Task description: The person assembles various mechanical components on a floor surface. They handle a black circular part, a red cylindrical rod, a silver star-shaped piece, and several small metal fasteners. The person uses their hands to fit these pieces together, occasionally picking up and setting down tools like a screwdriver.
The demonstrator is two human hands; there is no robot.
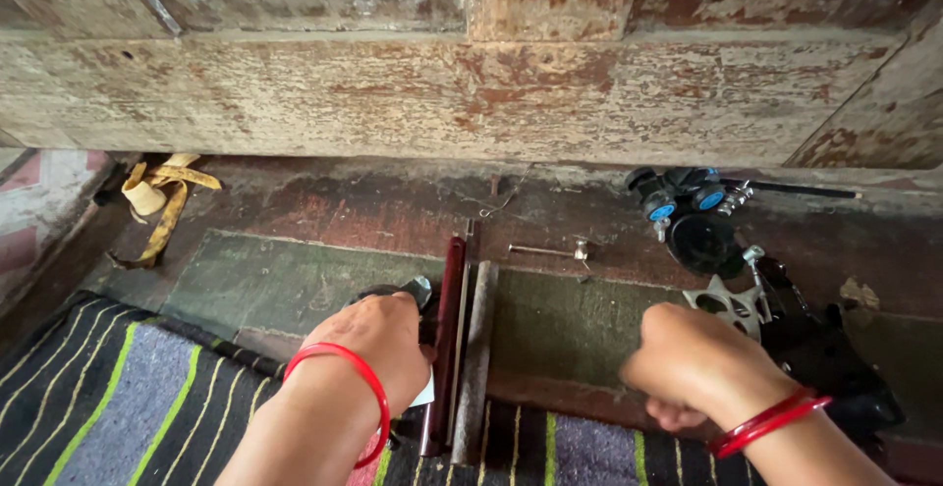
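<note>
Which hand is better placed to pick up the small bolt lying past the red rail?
Right, probably. The right hand is closed but looks empty, near the bolt. The left hand grips a dark part beside the red rail.

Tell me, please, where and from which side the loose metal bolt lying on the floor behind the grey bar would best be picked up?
The bolt lies flat and alone, its thin shank pointing left and its bulkier head at the right. A pinch across the middle of the shank, coming straight down from above, looks best: both long sides are free, and the right hand is the nearer one.
</note>
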